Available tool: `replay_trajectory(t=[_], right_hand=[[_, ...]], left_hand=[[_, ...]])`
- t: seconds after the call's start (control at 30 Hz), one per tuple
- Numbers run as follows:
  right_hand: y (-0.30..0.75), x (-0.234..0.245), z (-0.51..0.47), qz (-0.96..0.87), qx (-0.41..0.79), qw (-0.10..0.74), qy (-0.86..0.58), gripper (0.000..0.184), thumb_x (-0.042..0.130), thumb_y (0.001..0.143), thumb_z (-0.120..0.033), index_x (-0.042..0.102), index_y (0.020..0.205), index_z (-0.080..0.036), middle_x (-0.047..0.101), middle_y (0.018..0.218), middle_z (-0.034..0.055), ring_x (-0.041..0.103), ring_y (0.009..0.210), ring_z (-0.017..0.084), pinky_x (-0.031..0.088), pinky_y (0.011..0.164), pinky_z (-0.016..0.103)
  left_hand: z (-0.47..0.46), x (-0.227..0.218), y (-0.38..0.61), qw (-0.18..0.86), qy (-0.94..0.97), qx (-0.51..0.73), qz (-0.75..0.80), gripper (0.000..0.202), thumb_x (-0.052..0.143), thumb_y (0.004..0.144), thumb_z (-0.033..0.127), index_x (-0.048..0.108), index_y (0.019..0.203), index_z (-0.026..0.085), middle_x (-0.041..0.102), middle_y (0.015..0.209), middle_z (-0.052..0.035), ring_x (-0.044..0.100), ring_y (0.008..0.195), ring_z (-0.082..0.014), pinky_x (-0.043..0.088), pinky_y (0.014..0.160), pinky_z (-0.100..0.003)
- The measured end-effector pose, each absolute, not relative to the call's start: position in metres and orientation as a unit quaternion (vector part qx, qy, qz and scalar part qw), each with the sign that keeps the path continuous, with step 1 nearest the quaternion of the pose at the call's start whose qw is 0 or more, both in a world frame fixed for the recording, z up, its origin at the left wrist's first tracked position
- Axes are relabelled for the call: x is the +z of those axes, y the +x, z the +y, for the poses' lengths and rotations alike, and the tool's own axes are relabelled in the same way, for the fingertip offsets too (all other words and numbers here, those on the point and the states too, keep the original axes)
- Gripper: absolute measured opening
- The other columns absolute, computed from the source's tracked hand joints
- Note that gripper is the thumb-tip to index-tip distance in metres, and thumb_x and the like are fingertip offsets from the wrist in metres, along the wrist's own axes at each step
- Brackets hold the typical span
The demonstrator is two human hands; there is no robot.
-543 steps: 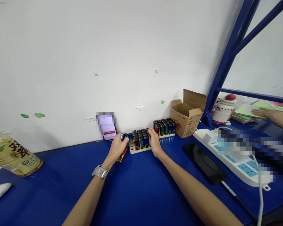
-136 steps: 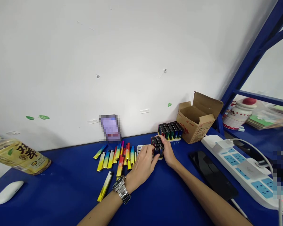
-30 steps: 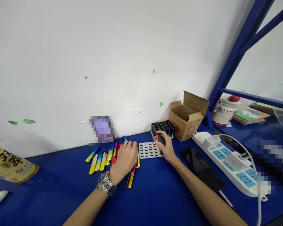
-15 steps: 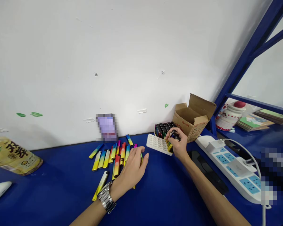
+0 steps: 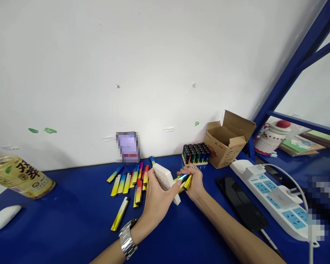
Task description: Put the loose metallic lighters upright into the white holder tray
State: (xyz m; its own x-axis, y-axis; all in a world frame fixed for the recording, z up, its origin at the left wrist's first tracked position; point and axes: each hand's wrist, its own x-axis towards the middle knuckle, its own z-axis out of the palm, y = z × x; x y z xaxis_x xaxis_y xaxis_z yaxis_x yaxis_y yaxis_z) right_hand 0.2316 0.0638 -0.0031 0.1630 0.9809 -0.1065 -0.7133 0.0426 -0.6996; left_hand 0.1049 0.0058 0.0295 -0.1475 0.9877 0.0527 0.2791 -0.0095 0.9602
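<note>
My left hand point(image 5: 158, 198) is closed around a white tray with holes point(image 5: 165, 175), which it holds tilted up off the table. Close on its right, my right hand point(image 5: 196, 183) grips several shiny lighters point(image 5: 188, 182), their yellow and blue ends pointing toward the tray. Whether those ends touch the tray or my left thumb I cannot tell. Left of my hands lies a loose group of multicoloured lighters point(image 5: 138, 194), and one yellow lighter point(image 5: 120, 214) lies apart nearer me. Behind my right hand, rows of upright lighters point(image 5: 195, 154) stand in a white tray.
An open cardboard box point(image 5: 222, 146) stands at the back right. A black phone point(image 5: 242, 201) and a white power strip point(image 5: 266, 194) lie to the right. On the left are a drink bottle point(image 5: 24, 178) and a white mouse point(image 5: 5, 218). A blurred-out phone point(image 5: 128, 146) leans on the wall.
The white tray has been lifted from the table and tilted, now in my left hand. My right hand has moved left and toward me with lighters in it.
</note>
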Motion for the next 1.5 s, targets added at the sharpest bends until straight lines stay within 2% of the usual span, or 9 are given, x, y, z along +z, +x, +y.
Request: replay_trajectory(t=[0.1,0.43,0.57,0.73,0.9,1.07,1.23,1.37,1.5], right_hand=[[0.241,-0.008,0.072,-0.241,0.599,0.699,-0.308,0.032,0.055,0.049,-0.011,0.03,0.065,-0.022,0.033,0.046,-0.0111,0.036,0.039,0.007,0.042,0.045,0.027],[0.259,-0.026,0.09,-0.185,0.473,0.753,-0.419,0.025,0.05,0.048,-0.011,0.034,0.063,-0.023,0.04,0.044,-0.0099,0.045,0.037,0.011,0.045,0.042,0.03],[0.261,-0.017,0.088,-0.248,0.448,0.689,-0.514,0.023,0.051,0.048,-0.011,0.043,0.066,-0.023,0.041,0.041,-0.0095,0.044,0.038,0.013,0.037,0.04,0.026],[0.246,-0.009,0.077,-0.509,0.364,0.55,-0.553,0.028,0.06,0.056,-0.017,0.053,0.083,-0.022,0.059,0.062,-0.0042,0.055,0.056,0.016,0.045,0.057,0.03],[0.236,-0.017,0.075,-0.63,0.268,0.459,-0.566,0.038,0.064,0.068,-0.03,0.057,0.104,-0.019,0.064,0.083,0.0054,0.061,0.076,0.023,0.048,0.077,0.04],[0.235,-0.029,0.075,-0.684,0.201,0.418,-0.563,0.04,0.047,0.086,-0.036,0.059,0.117,-0.013,0.061,0.113,0.0168,0.054,0.111,0.029,0.041,0.097,0.045],[0.239,-0.014,0.064,-0.727,0.188,0.44,-0.492,0.039,0.031,0.095,-0.032,0.06,0.117,-0.016,0.061,0.119,0.0136,0.05,0.117,0.026,0.034,0.104,0.046],[0.238,0.004,0.05,-0.81,0.212,0.428,-0.341,0.028,0.042,0.094,-0.036,0.063,0.104,-0.021,0.066,0.104,0.0085,0.052,0.107,0.023,0.039,0.095,0.041],[0.239,0.005,0.051,-0.729,0.335,0.503,-0.322,0.029,0.048,0.091,-0.043,0.06,0.081,-0.018,0.058,0.069,0.0022,0.052,0.066,0.015,0.043,0.063,0.029]], left_hand=[[0.004,0.03,0.097,0.379,0.541,0.453,0.598,0.059,0.067,0.07,0.051,0.039,0.113,0.022,0.06,0.095,-0.0037,0.061,0.084,-0.0197,0.048,0.073,-0.033],[0.018,0.04,0.085,0.325,0.553,0.434,0.633,0.069,0.067,0.068,0.056,0.043,0.12,0.019,0.062,0.104,-0.009,0.061,0.095,-0.0269,0.046,0.08,-0.038],[0.023,0.043,0.071,0.329,0.537,0.437,0.642,0.072,0.066,0.068,0.057,0.043,0.124,0.018,0.063,0.102,-0.009,0.061,0.092,-0.0263,0.047,0.077,-0.036],[0.024,0.041,0.065,0.331,0.527,0.45,0.64,0.071,0.064,0.07,0.057,0.043,0.125,0.018,0.063,0.103,-0.0088,0.061,0.09,-0.0246,0.048,0.075,-0.034],[0.023,0.041,0.069,0.354,0.524,0.463,0.621,0.072,0.064,0.071,0.058,0.041,0.126,0.018,0.062,0.101,-0.008,0.062,0.087,-0.0227,0.048,0.071,-0.032],[0.024,0.04,0.067,0.338,0.522,0.48,0.619,0.067,0.065,0.069,0.057,0.045,0.12,0.018,0.062,0.1,-0.0075,0.061,0.087,-0.0226,0.047,0.075,-0.034],[0.025,0.039,0.063,0.335,0.511,0.495,0.618,0.066,0.066,0.07,0.054,0.045,0.12,0.018,0.063,0.096,-0.0062,0.061,0.088,-0.0229,0.047,0.077,-0.035],[0.023,0.039,0.064,0.356,0.51,0.519,0.586,0.06,0.067,0.07,0.053,0.046,0.114,0.018,0.062,0.092,-0.0041,0.062,0.086,-0.0211,0.048,0.076,-0.033],[0.018,0.043,0.063,0.37,0.521,0.531,0.557,0.049,0.066,0.071,0.05,0.049,0.104,0.018,0.06,0.093,-0.0035,0.061,0.081,-0.0185,0.05,0.073,-0.031]])
